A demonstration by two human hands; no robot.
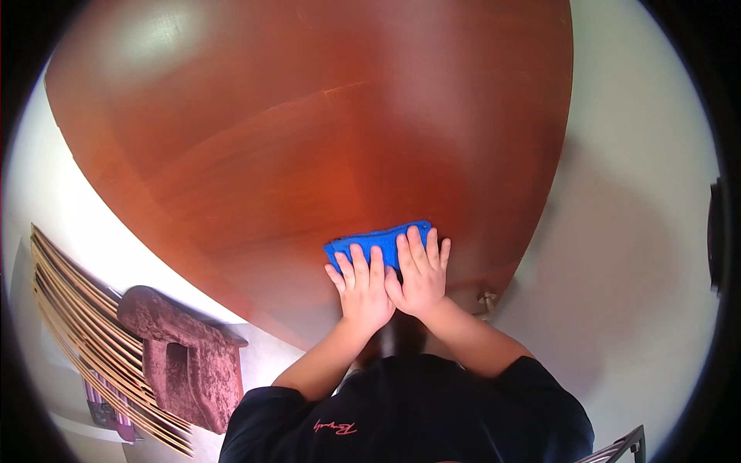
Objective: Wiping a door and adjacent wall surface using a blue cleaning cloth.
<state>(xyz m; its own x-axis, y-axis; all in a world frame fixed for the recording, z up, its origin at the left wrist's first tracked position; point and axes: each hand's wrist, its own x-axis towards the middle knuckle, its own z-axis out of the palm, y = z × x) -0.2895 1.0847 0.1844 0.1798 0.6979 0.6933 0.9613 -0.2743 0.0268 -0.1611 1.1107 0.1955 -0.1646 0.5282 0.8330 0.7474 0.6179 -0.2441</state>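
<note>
A folded blue cloth (pixel 379 240) lies flat against a glossy reddish-brown wooden door (pixel 324 156), near its lower middle in the view. My left hand (pixel 365 289) presses on the cloth's left part, fingers spread and pointing up. Beside it, my right hand (pixel 421 272) presses on the right part, its outer fingers reaching past the cloth's edge. The two hands touch or nearly touch at the thumbs. Both palms hide the cloth's lower edge.
A metal door handle (pixel 487 300) sticks out right of my right forearm. Pale wall (pixel 625 231) borders the door on the right, with a dark object (pixel 716 237) at the rim. Lower left are curved wooden slats (pixel 87 330) and a purple velvet armrest (pixel 197 364). A dark metal frame (pixel 634 443) stands lower right.
</note>
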